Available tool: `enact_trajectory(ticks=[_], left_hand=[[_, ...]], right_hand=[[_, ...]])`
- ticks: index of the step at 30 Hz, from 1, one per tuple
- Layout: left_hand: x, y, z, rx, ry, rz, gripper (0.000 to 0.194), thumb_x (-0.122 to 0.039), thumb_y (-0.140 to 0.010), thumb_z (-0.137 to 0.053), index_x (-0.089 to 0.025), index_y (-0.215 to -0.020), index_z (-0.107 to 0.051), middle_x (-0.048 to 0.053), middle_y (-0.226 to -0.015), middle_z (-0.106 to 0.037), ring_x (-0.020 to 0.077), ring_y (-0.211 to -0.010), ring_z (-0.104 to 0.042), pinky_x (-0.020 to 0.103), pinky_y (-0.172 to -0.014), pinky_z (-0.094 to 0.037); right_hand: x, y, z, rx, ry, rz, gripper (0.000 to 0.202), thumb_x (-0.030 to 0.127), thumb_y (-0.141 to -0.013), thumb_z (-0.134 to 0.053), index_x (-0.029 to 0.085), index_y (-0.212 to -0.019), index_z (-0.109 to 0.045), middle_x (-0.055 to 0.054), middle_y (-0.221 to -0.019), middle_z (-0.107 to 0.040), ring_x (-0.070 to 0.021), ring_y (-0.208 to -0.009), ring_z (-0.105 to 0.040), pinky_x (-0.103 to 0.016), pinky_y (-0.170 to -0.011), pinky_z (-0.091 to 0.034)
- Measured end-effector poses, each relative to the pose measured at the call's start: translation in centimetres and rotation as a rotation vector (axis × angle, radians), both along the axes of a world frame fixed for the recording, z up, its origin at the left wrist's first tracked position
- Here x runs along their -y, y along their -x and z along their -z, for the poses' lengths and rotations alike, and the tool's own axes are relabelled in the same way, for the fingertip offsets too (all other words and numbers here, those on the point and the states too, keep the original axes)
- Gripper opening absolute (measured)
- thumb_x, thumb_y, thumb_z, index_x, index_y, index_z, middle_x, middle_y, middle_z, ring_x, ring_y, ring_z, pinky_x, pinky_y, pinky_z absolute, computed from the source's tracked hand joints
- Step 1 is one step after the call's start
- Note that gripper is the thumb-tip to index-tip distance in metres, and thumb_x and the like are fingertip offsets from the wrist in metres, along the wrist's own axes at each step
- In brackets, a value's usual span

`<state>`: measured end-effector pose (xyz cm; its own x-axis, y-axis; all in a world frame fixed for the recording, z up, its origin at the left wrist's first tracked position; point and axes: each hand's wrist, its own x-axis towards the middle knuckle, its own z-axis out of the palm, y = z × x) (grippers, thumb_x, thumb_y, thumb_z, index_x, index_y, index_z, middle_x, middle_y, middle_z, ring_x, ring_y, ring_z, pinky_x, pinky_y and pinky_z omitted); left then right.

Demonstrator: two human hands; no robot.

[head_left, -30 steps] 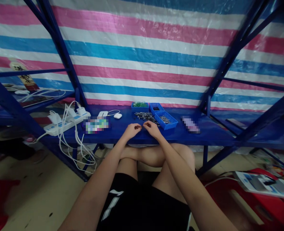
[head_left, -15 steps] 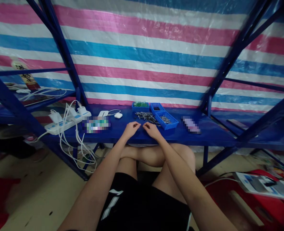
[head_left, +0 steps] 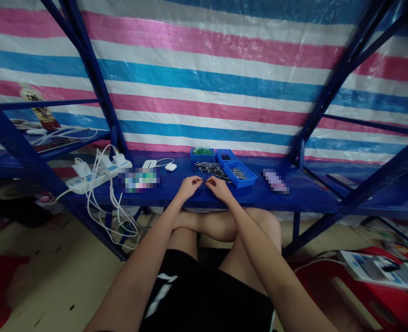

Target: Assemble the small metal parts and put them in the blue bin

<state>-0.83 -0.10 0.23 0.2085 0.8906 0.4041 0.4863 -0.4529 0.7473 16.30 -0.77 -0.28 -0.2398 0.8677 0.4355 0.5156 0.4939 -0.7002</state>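
My left hand (head_left: 190, 186) and my right hand (head_left: 217, 186) are close together above the front of the blue table (head_left: 176, 196), a small gap between their fingertips. Each is closed in a pinch; whatever the fingers hold is too small to make out. Just beyond them lies a loose pile of thin dark and silvery pieces (head_left: 211, 169), perhaps screws. To the right of the pile, a blue bin (head_left: 247, 182) contains similar silvery pieces. Behind it sits a smaller blue bin (head_left: 225, 152) with dark bits inside. A third blue bin (head_left: 202, 156) holds green pieces.
At left are a white power strip (head_left: 86, 182) with tangled cables, a blurred-out item (head_left: 139, 179) and a small white case (head_left: 170, 167) on a cable. A blurred pinkish item (head_left: 275, 181) lies right. Blue frame posts (head_left: 89, 69) flank the table, before a striped sheet (head_left: 207, 69).
My fingertips have shifted very slightly, both hands still pinched over the table edge. The view has tilted a little; the bins and the pile look the same.
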Motion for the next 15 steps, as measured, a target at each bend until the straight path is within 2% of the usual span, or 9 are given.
enact_trajectory(ticks=[9,15], left_hand=[[-0.02,0.02,0.06,0.010,0.006,0.019,0.025,-0.029,-0.075,-0.054,-0.015,-0.091,-0.068,0.005,-0.081,-0.069,0.0159,-0.072,-0.061,0.026,-0.071,-0.047],[0.18,0.01,-0.13,-0.003,-0.005,0.001,0.027,-0.032,-0.077,-0.052,-0.015,-0.090,-0.068,0.006,-0.084,-0.069,0.0160,-0.073,-0.061,0.026,-0.072,-0.046]], right_hand=[[0.02,0.03,0.06,0.011,-0.004,0.015,0.013,0.028,-0.077,-0.051,0.019,-0.080,-0.060,0.000,-0.074,-0.063,-0.0129,-0.067,-0.057,-0.024,-0.066,-0.042],[0.25,0.09,-0.20,0.022,-0.006,0.019,0.014,0.029,-0.078,-0.051,0.019,-0.080,-0.060,0.000,-0.074,-0.063,-0.0129,-0.067,-0.057,-0.024,-0.066,-0.042]])
